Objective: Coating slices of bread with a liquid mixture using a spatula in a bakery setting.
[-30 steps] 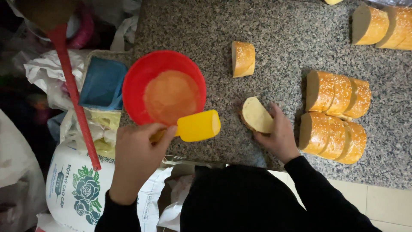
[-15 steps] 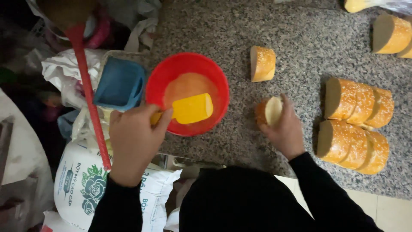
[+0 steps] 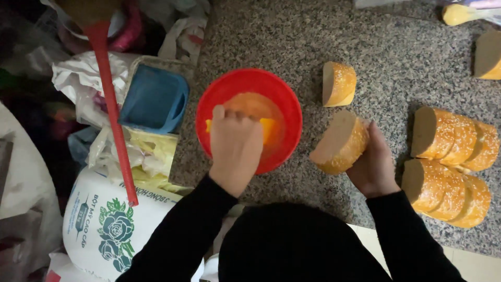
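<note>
Bread piece (image 3: 340, 145) gripped in right hand (image 3: 373, 169), above granite counter (image 3: 292, 36).
Left hand (image 3: 235, 149) fisted on yellow spatula (image 3: 266, 129) inside red bowl (image 3: 250, 81); advisable: load lightly, scrape excess on rim.

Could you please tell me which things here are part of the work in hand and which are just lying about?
In use:
- left hand dipping the yellow spatula in the red bowl of orange spread
- right hand holding a bread piece
- bread slices on the counter

Lying about:
- blue container
- red-handled tool
- flowered white sack
</note>
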